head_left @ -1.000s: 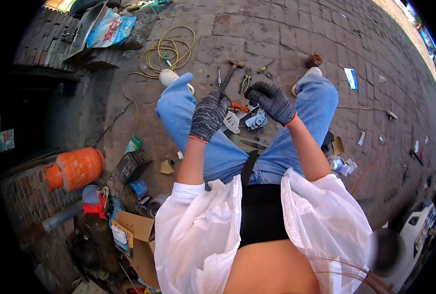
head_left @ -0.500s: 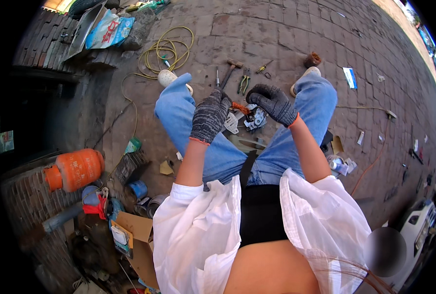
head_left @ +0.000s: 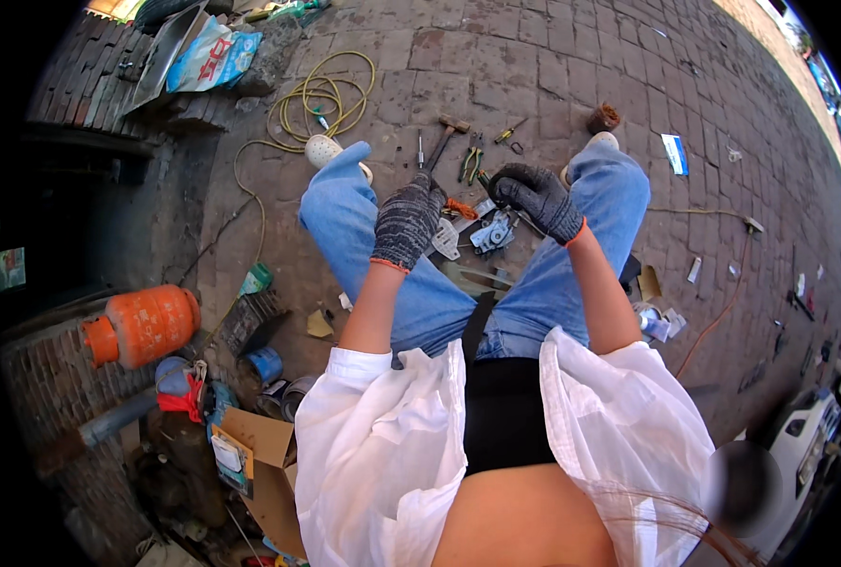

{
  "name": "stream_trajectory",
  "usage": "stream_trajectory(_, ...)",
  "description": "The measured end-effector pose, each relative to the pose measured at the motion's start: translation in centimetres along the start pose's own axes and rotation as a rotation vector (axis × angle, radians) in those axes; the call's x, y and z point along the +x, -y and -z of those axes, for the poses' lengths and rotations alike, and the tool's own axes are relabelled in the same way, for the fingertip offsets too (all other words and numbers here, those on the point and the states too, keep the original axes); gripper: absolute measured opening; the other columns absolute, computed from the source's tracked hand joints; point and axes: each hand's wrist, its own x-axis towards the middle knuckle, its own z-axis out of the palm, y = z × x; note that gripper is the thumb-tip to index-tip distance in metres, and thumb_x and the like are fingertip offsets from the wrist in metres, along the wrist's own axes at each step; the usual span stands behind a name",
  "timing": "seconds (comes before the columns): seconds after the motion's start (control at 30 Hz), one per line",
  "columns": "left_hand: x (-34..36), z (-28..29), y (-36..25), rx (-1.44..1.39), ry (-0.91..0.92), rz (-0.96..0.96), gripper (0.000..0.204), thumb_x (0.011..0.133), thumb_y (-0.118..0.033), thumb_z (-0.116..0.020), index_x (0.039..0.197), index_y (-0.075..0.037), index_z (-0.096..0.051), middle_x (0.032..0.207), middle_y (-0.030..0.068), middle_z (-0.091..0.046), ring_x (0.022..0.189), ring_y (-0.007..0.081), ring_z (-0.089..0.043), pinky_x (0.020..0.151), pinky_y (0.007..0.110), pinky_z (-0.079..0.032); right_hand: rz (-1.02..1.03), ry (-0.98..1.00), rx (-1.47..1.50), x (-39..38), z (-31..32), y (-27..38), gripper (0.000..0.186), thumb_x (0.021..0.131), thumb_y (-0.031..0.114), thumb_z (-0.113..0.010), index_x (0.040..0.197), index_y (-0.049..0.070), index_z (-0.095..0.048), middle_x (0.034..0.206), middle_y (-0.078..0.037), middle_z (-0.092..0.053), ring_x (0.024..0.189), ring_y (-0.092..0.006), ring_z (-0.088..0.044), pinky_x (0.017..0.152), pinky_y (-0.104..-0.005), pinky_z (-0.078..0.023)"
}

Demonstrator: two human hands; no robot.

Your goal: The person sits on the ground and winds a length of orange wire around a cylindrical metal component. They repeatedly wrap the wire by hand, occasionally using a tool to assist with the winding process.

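Note:
My left hand (head_left: pixel 409 223), in a dark grey knit glove with an orange cuff, is closed between my knees. A tangled bundle of orange-coloured wire (head_left: pixel 460 208) pokes out from its fingers on the right side. My right hand (head_left: pixel 537 202), gloved alike, is apart from it with fingers curled in; what they hold, if anything, is hidden. Below the hands on the ground are a silvery metal mechanism (head_left: pixel 493 232) and a pale perforated plate (head_left: pixel 446 240). Just beyond lie a hammer (head_left: pixel 452 124), green-handled pliers (head_left: pixel 471 159) and a thin screwdriver (head_left: pixel 420 151).
A coiled yellow hose (head_left: pixel 370 85) lies at the far left on the brick paving. An orange gas cylinder (head_left: pixel 154 326) and an open cardboard box (head_left: pixel 260 439) stand to my left. A rusty brown lump (head_left: pixel 604 117) is beyond my right foot; a white vehicle (head_left: pixel 808 444) is at far right.
My right hand has shifted slightly right and down, widening the gap to my left hand and uncovering more of the metal parts. My left hand has barely moved.

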Motion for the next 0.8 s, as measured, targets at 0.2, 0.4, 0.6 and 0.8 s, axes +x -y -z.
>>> stream_trajectory(0.2,1.0,1.4,-0.8,-1.675,0.099,0.424,0.011,0.091,-0.018,-0.054,0.093,-0.008,-0.057,0.059,-0.0011,-0.05,0.039,0.0078,-0.041,0.036,0.021,-0.032,0.133,0.086,-0.183,-0.5,-3.5,-2.1,0.033,0.087,0.027,-0.059,0.106,0.0,-0.06,0.094,-0.009,-0.066,0.08,-0.0166,-0.061,0.078,-0.0316,-0.049)
stream_trajectory(0.4,-0.6,0.5,-1.4,-0.651,0.335,0.295,0.014,0.087,-0.014,-0.057,0.096,-0.003,-0.058,0.077,0.0028,-0.061,0.066,0.0093,-0.056,0.055,0.022,-0.045,0.04,-0.005,0.032,1.6,0.1,-0.1,0.03,0.087,0.025,-0.057,0.098,-0.002,-0.061,0.087,-0.008,-0.066,0.077,-0.0162,-0.061,0.072,-0.0311,-0.048)
stream_trajectory(0.6,1.1,0.8,-1.7,-0.937,-0.17,0.342,0.012,0.09,-0.017,-0.055,0.091,-0.006,-0.059,0.064,0.0004,-0.056,0.049,0.0063,-0.048,0.043,0.02,-0.036,0.123,0.124,-0.21,0.0,-4.9,-0.4,0.03,0.09,0.025,-0.055,0.105,-0.001,-0.059,0.092,-0.008,-0.064,0.084,-0.0136,-0.059,0.077,-0.0289,-0.048)
stream_trajectory(0.8,-0.3,0.6,0.9,-0.833,0.301,0.238,0.017,0.088,-0.017,-0.056,0.095,-0.002,-0.059,0.075,0.0058,-0.062,0.063,0.0169,-0.059,0.055,0.029,-0.047,-0.058,0.037,0.292,3.2,-2.0,-2.5,0.03,0.089,0.024,-0.053,0.105,-0.001,-0.06,0.096,-0.01,-0.063,0.085,-0.0186,-0.061,0.08,-0.0307,-0.047)
